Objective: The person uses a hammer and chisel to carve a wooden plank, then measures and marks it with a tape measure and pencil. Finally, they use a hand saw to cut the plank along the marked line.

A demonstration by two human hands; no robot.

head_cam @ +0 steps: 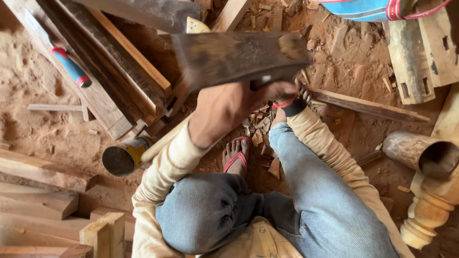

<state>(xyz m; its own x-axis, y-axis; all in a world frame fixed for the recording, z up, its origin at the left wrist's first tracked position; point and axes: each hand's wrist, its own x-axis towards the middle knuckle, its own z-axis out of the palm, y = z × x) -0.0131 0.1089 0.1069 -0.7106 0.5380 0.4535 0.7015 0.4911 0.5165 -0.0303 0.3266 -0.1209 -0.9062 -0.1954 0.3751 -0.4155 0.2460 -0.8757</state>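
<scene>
I sit on a sawdust floor in jeans and red sandals. My left hand (pixel 228 109) is raised in front of me, shut on a broad dark tool (pixel 239 56) that is blurred by motion. Behind it my right hand (pixel 292 94), with a red band and a dark cuff at the wrist, is partly hidden. Its fingers curl on the near end of a long dark wooden slat (pixel 368 106) lying on the ground. Several wood chips (pixel 262 130) lie between my feet, under the raised tool.
Stacked planks (pixel 110 71) with a red-and-blue handled saw (pixel 71 67) lie at upper left. A tin can (pixel 125 156) lies by my left elbow, and wood blocks (pixel 103 233) stand at lower left. On the right are a hollow log (pixel 420 154), a turned leg (pixel 430 210) and a mortised post (pixel 411 62).
</scene>
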